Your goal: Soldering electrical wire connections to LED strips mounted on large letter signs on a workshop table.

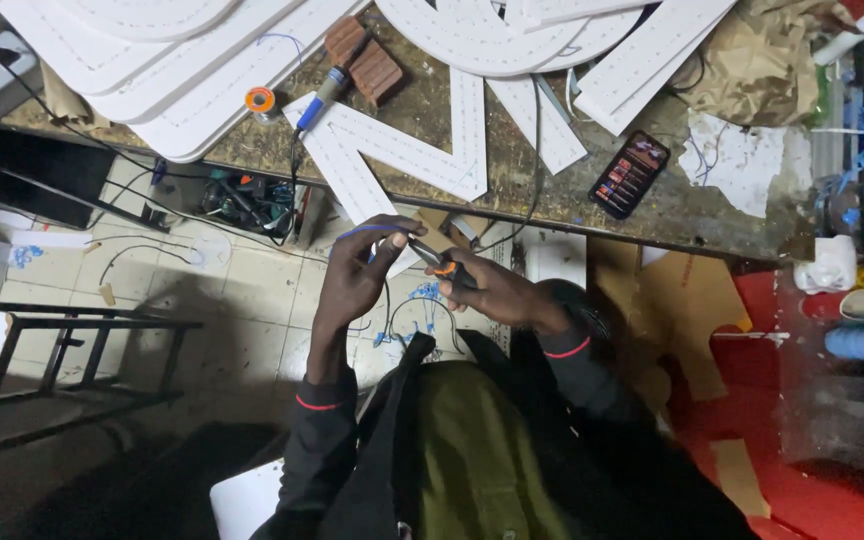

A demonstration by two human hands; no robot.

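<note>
Green vest and dark sleeves below, both hands raised before the workbench (pixel 652 215).

Past my hands on the bench lies a white Z-shaped panel (pixel 392 150), a soldering iron (pixel 324 92) beside it. My left hand (pixel 357 270) pinches a blue wire (pixel 372 229); my right hand (pixel 492 290) grips orange-handled pliers (pixel 434 262) at its end, wiring unfinished.

White sign letters (pixel 392 150) sprawl across the worn desk (pixel 592 205), with a soldering iron (pixel 320 95) beside a solder spool (pixel 260 100), a brown block (pixel 364 60) and a phone (pixel 629 174) (screen lit). Crumpled brown paper (pixel 752 60) sits rightward; a black metal frame (pixel 62 370) stands on the tiled floor (pixel 232 300).
</note>
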